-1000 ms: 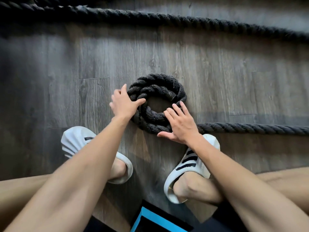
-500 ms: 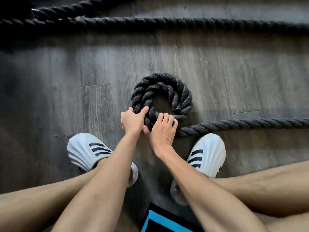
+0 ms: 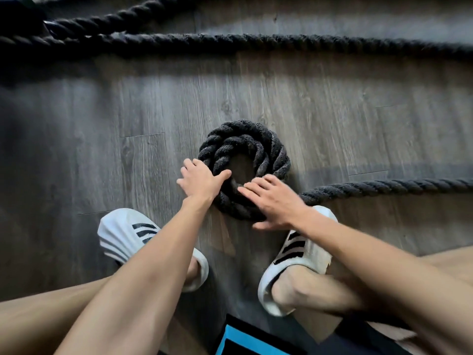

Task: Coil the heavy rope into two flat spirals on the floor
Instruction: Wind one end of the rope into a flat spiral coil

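A thick black rope is wound into a small flat coil (image 3: 245, 139) of about two turns on the grey wooden floor (image 3: 332, 111). Its free length (image 3: 384, 187) runs off from the coil's near right side to the right edge. My left hand (image 3: 199, 181) clasps the coil's left side, thumb hooked over the turns into the centre hole and fingers on the outside. My right hand (image 3: 273, 201) lies flat on the near right part of the coil, fingers stretched out and apart, covering the spot where the free length joins.
Another stretch of the same rope (image 3: 281, 43) lies straight across the far floor, with a further strand (image 3: 115, 20) angling above it at top left. My feet in white striped slippers (image 3: 122, 234) (image 3: 302, 254) are planted just short of the coil.
My hands, close together at the coil's near edge half a second ago, have parted. The left slid up the left side; the right moved right and flattened out.
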